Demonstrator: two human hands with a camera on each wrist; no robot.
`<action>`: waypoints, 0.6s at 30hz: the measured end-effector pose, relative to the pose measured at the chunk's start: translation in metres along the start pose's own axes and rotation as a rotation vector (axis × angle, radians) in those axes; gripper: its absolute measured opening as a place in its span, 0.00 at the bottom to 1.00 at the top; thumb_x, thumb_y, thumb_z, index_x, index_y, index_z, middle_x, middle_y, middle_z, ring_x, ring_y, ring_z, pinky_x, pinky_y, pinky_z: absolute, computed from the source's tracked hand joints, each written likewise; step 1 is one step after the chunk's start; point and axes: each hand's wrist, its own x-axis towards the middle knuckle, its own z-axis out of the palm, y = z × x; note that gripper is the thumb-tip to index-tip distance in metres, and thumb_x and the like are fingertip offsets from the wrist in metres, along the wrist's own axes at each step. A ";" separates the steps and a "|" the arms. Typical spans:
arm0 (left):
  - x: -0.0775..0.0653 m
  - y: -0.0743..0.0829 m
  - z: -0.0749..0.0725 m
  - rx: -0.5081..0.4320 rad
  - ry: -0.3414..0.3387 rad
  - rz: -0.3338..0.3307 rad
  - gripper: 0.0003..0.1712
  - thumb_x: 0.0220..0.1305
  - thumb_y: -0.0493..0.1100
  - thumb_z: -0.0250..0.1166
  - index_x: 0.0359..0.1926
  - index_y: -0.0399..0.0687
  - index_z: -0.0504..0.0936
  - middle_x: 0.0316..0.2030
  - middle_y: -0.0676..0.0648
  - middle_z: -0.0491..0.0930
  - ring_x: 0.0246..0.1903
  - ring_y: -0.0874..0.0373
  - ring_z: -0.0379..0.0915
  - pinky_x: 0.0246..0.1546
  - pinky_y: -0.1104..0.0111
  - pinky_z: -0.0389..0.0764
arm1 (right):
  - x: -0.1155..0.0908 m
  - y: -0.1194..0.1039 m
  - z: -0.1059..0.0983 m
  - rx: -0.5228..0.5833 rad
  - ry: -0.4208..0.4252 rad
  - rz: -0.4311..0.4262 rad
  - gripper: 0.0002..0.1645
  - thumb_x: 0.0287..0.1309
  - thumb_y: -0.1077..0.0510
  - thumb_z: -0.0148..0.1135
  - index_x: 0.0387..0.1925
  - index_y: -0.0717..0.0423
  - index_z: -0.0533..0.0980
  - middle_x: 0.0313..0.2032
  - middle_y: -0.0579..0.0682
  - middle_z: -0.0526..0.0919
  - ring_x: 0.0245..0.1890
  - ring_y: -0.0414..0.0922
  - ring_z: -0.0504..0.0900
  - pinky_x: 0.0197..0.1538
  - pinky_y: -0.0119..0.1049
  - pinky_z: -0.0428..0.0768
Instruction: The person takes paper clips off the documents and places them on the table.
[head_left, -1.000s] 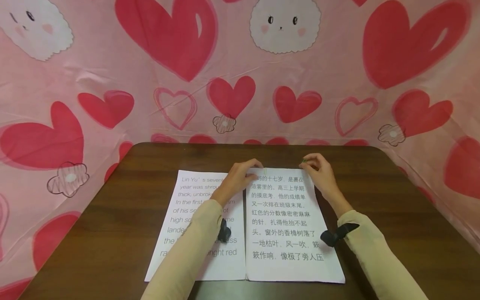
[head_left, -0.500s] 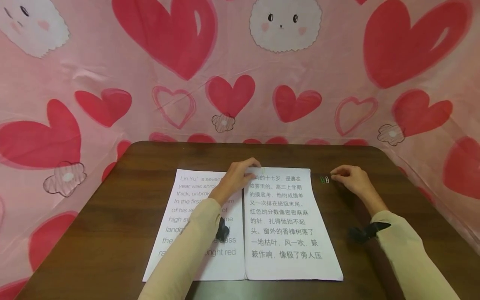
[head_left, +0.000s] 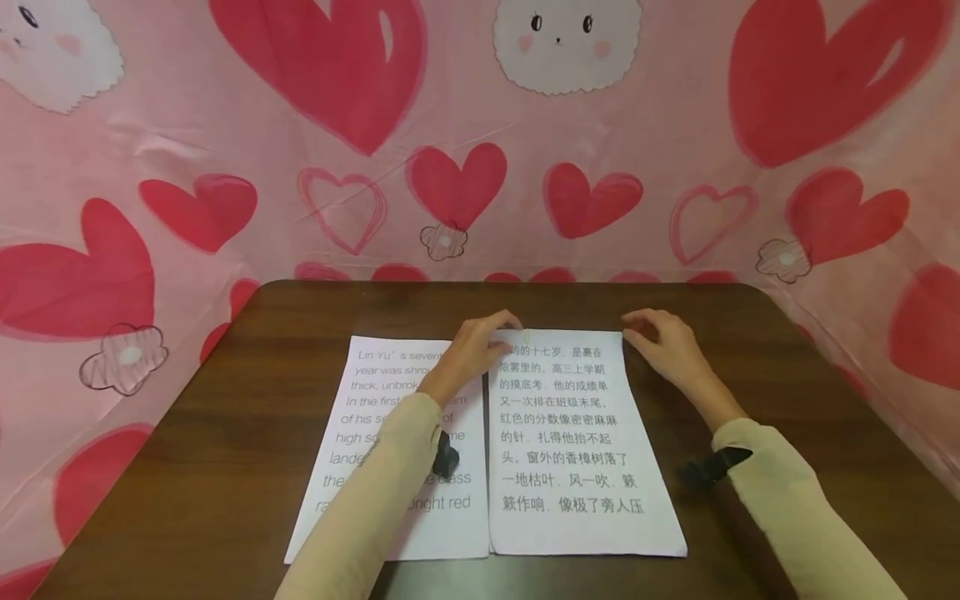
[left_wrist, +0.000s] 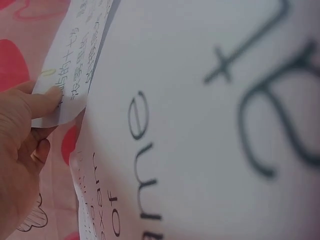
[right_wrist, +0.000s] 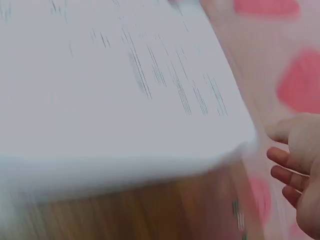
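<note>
Two printed paper sheets lie side by side: an English one (head_left: 390,533) on the left, a Chinese one (head_left: 570,533) on the right. My left hand (head_left: 468,354) pinches the Chinese sheet's top left corner between thumb and fingers, clearest in the left wrist view. A yellowish paper clip (left_wrist: 48,72) sits on that sheet's top edge, close to the thumb. My right hand (head_left: 667,342) hovers by the sheet's top right corner, fingers loosely bent with nothing visible in them. Small green and white paper clips (right_wrist: 240,220) lie on the table beneath it, blurred; the hand hides them in the head view.
The dark wooden table (head_left: 225,433) extends on both sides of the sheets. Behind it hangs a pink cloth (head_left: 285,108) printed with red hearts. Black wrist cameras (head_left: 705,471) are strapped over the sleeves.
My right hand moved from the sheet's top right corner, a green clip at its fingertips, rightward to the loose clips, then back left without it. My left hand kept its pinch.
</note>
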 end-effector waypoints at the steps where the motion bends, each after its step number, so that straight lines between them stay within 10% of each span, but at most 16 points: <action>1: 0.000 0.000 0.000 0.000 0.004 -0.002 0.18 0.63 0.33 0.68 0.53 0.51 0.81 0.54 0.49 0.84 0.52 0.55 0.79 0.62 0.60 0.77 | 0.005 -0.012 0.007 0.021 -0.023 -0.032 0.18 0.67 0.59 0.61 0.55 0.64 0.78 0.50 0.66 0.83 0.51 0.61 0.77 0.57 0.59 0.71; 7: 0.003 0.000 0.000 -0.001 -0.012 -0.002 0.17 0.64 0.34 0.68 0.53 0.52 0.81 0.55 0.50 0.84 0.55 0.55 0.79 0.63 0.60 0.76 | 0.029 -0.065 0.045 0.075 -0.209 -0.118 0.24 0.63 0.56 0.67 0.59 0.58 0.77 0.58 0.59 0.83 0.63 0.60 0.72 0.70 0.65 0.53; 18: 0.003 0.004 -0.004 0.005 -0.021 0.000 0.18 0.63 0.33 0.68 0.52 0.51 0.81 0.55 0.49 0.85 0.61 0.52 0.78 0.63 0.60 0.76 | 0.042 -0.086 0.070 0.160 -0.260 -0.116 0.12 0.62 0.59 0.67 0.48 0.55 0.82 0.48 0.57 0.88 0.52 0.56 0.84 0.62 0.56 0.76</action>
